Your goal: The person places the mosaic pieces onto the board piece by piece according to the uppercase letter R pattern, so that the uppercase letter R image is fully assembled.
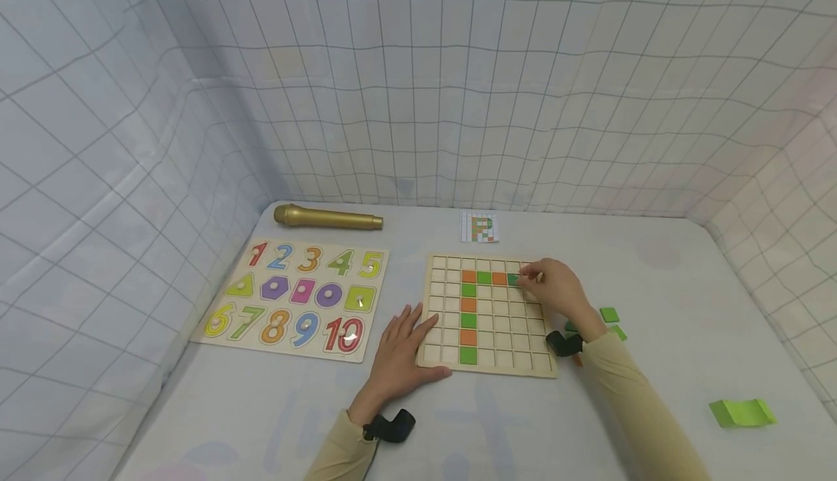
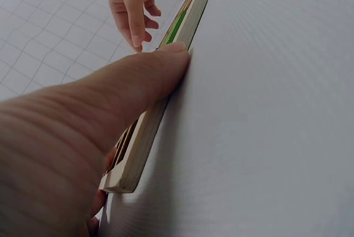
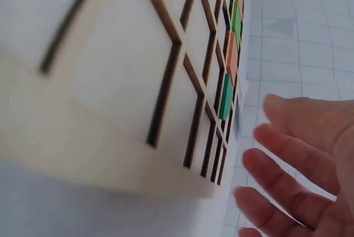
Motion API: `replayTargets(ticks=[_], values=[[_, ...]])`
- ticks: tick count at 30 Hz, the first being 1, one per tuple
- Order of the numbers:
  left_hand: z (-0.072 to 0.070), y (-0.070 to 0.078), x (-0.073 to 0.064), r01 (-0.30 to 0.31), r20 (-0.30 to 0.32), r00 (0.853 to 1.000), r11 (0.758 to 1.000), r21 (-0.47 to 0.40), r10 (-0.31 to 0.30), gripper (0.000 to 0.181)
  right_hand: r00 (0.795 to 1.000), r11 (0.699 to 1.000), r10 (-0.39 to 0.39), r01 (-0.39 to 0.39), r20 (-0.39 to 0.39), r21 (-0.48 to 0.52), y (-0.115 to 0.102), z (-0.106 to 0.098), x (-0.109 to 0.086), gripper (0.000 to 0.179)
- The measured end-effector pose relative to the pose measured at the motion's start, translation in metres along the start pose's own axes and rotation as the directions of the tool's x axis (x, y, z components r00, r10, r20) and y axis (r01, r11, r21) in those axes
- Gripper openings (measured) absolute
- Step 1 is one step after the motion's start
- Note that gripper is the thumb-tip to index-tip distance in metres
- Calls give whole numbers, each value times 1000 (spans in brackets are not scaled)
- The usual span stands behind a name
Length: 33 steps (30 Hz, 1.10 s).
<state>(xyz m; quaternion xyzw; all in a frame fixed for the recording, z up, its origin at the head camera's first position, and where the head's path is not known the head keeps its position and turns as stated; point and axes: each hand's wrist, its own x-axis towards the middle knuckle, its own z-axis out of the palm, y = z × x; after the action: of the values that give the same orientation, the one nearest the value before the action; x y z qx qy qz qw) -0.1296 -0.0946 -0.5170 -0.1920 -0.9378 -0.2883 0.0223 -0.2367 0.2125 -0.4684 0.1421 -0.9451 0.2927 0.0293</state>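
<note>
A wooden grid board [image 1: 513, 370] lies on the table, with orange and green square tiles [image 1: 468, 321] forming a column and a short row to its right near the top. At that row's right end sits a dark green tile [image 1: 513, 280], also seen in its cell in the right wrist view [image 3: 226, 97]. My right hand [image 1: 554, 288] hovers beside this tile, thumb and fingers apart and holding nothing. My left hand [image 1: 400, 356] rests at the board's lower left corner, fingers spread over the left edge; its thumb [image 2: 160, 65] presses along the front edge.
Loose tiles [image 1: 609, 314] lie right of the board, partly hidden by my right wrist. A number-and-shape puzzle [image 1: 261, 306] is on the left, a gold microphone [image 1: 327, 218] behind it. A small pattern card [image 1: 480, 227] lies behind the board. A light-green block [image 1: 742, 413] stands far right.
</note>
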Motion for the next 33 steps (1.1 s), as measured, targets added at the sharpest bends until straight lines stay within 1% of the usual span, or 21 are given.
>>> replayTargets(ticks=[3, 7, 13, 16, 20, 24, 26, 28, 33], values=[[0, 0, 1, 1, -2, 1000, 1000, 4, -1, 86, 992, 1000, -27, 26, -122, -10, 3, -3, -8, 22], [0, 0, 1, 1, -2, 1000, 1000, 3, -1, 87, 965, 999, -45, 39, -260, -29, 8, -8, -18, 20], [1, -1, 1, 0, -1, 1000, 1000, 7, 0, 87, 913, 997, -70, 48, -403, -65, 18, -18, -32, 17], [1, -1, 1, 0, -1, 1000, 1000, 1, 0, 87, 886, 997, -66, 43, -459, -60, 23, -24, -40, 18], [1, -1, 1, 3, 2, 1000, 1000, 2, -3, 87, 864, 999, -19, -1, -504, -39, 31, -30, -50, 20], [2, -1, 1, 3, 1, 1000, 1000, 7, -3, 87, 847, 998, 19, -45, -531, -35, 39, -34, -58, 20], [1, -1, 1, 1, -2, 1000, 1000, 5, -1, 87, 842, 997, 35, -63, -538, -33, 41, -36, -61, 20], [1, -1, 1, -1, -4, 1000, 1000, 4, 1, 87, 843, 996, 56, -87, -535, -33, 43, -38, -63, 21], [0, -1, 1, -1, -3, 1000, 1000, 9, 1, 88, 858, 986, 121, -160, -499, -35, 46, -40, -69, 22]])
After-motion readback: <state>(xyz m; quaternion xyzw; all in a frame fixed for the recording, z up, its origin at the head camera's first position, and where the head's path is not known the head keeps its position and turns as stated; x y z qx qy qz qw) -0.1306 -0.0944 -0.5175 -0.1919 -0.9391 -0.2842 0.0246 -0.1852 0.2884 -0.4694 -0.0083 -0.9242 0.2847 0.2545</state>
